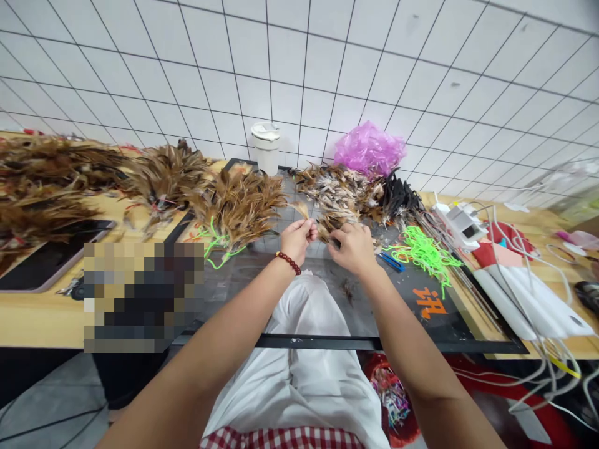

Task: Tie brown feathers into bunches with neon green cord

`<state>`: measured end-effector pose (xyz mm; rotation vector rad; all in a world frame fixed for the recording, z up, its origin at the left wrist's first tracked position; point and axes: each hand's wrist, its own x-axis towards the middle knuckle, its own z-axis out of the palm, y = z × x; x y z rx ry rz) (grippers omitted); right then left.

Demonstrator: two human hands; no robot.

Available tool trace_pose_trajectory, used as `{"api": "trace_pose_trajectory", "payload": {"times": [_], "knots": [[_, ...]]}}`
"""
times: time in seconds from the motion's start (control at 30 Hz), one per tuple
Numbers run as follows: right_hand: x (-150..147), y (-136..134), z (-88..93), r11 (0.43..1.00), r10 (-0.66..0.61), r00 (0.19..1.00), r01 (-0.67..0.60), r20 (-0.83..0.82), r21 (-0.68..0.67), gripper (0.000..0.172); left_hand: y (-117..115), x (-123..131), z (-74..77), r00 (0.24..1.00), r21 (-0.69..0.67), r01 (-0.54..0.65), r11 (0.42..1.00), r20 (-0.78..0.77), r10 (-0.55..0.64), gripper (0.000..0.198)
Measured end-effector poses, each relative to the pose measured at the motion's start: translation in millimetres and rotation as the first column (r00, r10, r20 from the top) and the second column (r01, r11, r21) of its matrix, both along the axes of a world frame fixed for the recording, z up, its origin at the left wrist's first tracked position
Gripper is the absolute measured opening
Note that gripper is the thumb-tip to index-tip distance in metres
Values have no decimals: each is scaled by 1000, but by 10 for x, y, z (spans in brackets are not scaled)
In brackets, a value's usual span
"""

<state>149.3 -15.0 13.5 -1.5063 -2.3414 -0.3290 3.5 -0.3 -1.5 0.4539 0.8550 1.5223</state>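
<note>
My left hand [297, 242], with a beaded bracelet at the wrist, is closed in a pinch on a light brown feather [302, 209] whose tip points up and away. Just to its right, my right hand [353, 248] is curled palm down, its fingertips beside a small heap of brown feathers [336, 226]. Whatever lies between those fingers is hidden. Behind my hands spreads a larger pile of pale and brown feathers [334, 193]. A bundle of brown feathers [243, 209] lies left of my left hand, with green string [218, 243] around its lower end.
Black feathers [400, 196] and a pink plastic bag [369, 149] are at the back. A lidded white cup [266, 149] stands by the tiled wall. Right of my hand are a blue cutter [392, 262], green string and white cables. More feather bundles [166, 174] and a phone [51, 259] lie left.
</note>
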Motion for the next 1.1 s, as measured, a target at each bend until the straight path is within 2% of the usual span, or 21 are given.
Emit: {"api": "trace_pose_trajectory", "payload": {"times": [0.17,0.3,0.37,0.43,0.47,0.5,0.57,0.6,0.63,0.67,0.7,0.77,0.83,0.93,1.1], "knots": [[-49,6,-48,988,12,998,-2,62,-152,24,4,4,0,1000,-2,0,1000,-12,0,6],[-70,7,-66,986,55,998,-52,14,-161,25,15,-2,-19,1000,9,1,1000,-10,0,8],[-63,27,-65,988,46,992,-63,-117,-142,22,16,-6,-25,1000,16,2,1000,-9,-2,9],[-50,64,-57,985,7,925,-72,-380,-156,18,6,-7,-17,1000,20,14,1000,-15,-14,8],[-43,87,-51,978,-22,838,-96,-546,-187,16,-4,-6,-8,999,21,26,999,-23,-26,8],[-37,110,-44,963,-63,707,-142,-704,-230,16,-17,-3,4,999,22,42,999,-35,-41,8],[-26,147,-28,904,-184,379,-297,-907,-307,21,-49,6,30,995,19,83,996,-65,-81,10],[-22,160,-19,866,-248,230,-383,-941,-322,25,-64,13,41,991,10,107,994,-77,-106,10],[-17,167,-10,830,-303,115,-456,-946,-321,29,-78,20,51,987,-3,136,991,-83,-136,11],[-13,170,-2,802,-343,37,-509,-939,-313,32,-91,27,58,982,-19,167,986,-85,-168,12],[-10,170,5,777,-369,-5,-551,-930,-305,35,-101,34,62,976,-36,198,980,-83,-201,13],[-8,162,16,748,-388,-29,-594,-921,-296,37,-116,47,65,963,-53,255,966,-82,-259,13],[-14,149,24,733,-395,0,-603,-919,-315,36,-124,56,63,952,-51,288,956,-89,-291,14],[-36,130,32,760,-378,43,-556,-925,-336,34,-129,61,59,947,-65,299,952,-100,-305,14],[-74,128,-1,796,-359,46,-506,-932,-332,30,-138,63,64,940,-83,323,943,-93,-330,10]]}}
